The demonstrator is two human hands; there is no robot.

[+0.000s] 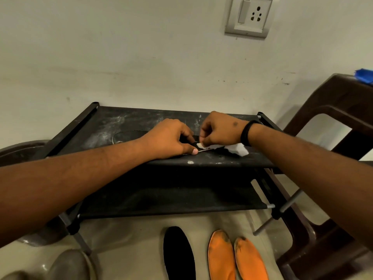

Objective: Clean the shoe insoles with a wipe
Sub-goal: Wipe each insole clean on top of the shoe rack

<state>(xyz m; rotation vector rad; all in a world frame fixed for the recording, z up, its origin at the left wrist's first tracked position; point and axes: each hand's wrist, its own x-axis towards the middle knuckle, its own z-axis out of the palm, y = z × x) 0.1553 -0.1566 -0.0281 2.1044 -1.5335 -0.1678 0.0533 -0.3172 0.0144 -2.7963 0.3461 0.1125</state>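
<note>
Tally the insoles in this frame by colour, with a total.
Black insoles: 2, one on the rack's top shelf under the left hand, one on the floor
Orange insoles: 2, both on the floor
Total: 4

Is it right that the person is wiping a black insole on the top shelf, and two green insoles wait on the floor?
Not quite. The head view shows the right hand rubbing a white wipe on the black insole held by the left hand on the top shelf, but the two floor insoles are orange, not green.
</note>
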